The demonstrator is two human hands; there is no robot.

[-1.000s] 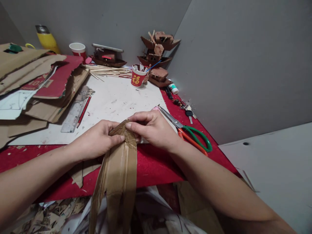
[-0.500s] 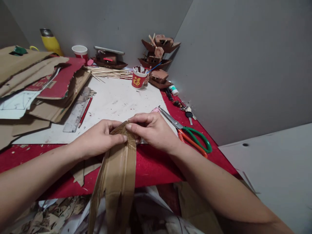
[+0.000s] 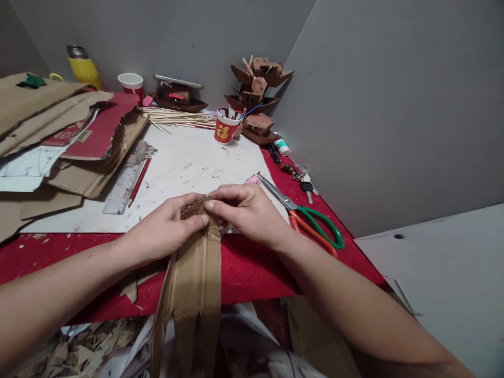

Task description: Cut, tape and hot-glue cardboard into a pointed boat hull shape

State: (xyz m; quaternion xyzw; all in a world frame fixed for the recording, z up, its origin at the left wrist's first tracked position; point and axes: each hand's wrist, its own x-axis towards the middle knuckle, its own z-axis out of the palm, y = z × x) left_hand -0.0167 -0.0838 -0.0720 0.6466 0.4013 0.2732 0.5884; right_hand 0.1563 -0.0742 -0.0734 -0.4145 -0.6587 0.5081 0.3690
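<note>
A long brown strip of folded cardboard (image 3: 199,278) hangs down over the table's front edge. My left hand (image 3: 167,226) grips its upper left side, thumb pressed on the front face. At the top edge my right hand (image 3: 246,212) pinches the same strip between thumb and fingers. Both thumbs are close together near the top, and the fingertips behind the cardboard are hidden. Just right of my right hand lie scissors (image 3: 291,205) with one green and one orange handle.
Torn cardboard sheets (image 3: 47,121) are piled at the left. A ruler (image 3: 122,184) and a red pencil (image 3: 139,181) lie on white paper (image 3: 185,157). Behind stand a red paper cup (image 3: 225,131), thin sticks (image 3: 183,116), and brown model boats (image 3: 255,100). Keys (image 3: 307,189) lie at the right edge.
My left hand has shifted slightly right along the cardboard. The hanging strip has swung a little to the right. My right hand keeps its pinch at the top.
</note>
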